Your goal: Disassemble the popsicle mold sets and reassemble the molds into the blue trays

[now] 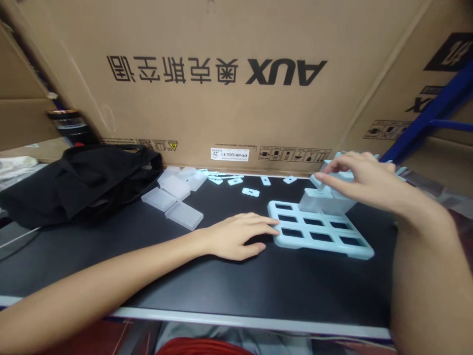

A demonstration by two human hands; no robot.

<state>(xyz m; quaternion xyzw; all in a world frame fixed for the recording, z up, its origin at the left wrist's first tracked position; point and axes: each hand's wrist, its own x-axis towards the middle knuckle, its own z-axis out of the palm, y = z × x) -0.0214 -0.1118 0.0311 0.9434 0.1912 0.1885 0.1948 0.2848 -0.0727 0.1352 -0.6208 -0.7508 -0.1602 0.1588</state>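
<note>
My left hand [242, 237] lies with its fingers spread, the fingertips touching the left edge of a light blue grid frame [295, 238] with rectangular openings. At the frame's back part stand translucent boxes [318, 203] with light blue tops. My right hand [360, 180] is over these boxes, thumb and forefinger brought together at a small light blue piece on top. Its other fingers are curled, and the hand covers part of what lies behind it. More light blue parts [401, 170] show partly behind the right wrist.
Several frosted translucent boxes [185, 215] lie left of centre. Small light blue slotted plates [251, 192] are scattered along the back of the black table [221, 291]. A black bag [81, 182] and a dark bottle [72, 128] are at left. Large cardboard boxes [207, 113] wall off the back.
</note>
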